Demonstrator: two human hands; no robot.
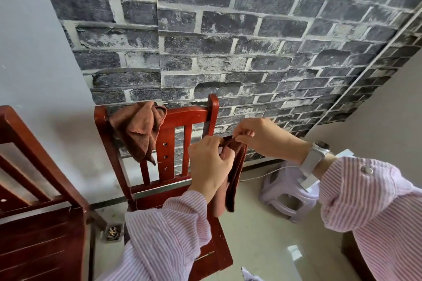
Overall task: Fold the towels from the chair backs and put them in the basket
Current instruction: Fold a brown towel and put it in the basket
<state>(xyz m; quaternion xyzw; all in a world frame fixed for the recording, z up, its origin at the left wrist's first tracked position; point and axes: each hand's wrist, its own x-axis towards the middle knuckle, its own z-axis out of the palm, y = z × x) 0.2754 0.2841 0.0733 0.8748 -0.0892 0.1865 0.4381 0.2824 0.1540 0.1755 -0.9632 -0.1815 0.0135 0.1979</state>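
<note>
A dark brown towel (235,173) hangs in the air in front of the red wooden chair (182,118). My left hand (209,162) and my right hand (258,137) both pinch its top edge, close together. The rest of the cloth droops down past the chair seat. A second, lighter brown towel (139,130) is draped bunched over the left end of the chair's top rail. No basket is in view.
Another red wooden chair (34,180) stands at the left. A pale purple plastic stool (287,191) sits on the tiled floor at the right, with a white cable near it. The brick-pattern wall is directly behind the chair.
</note>
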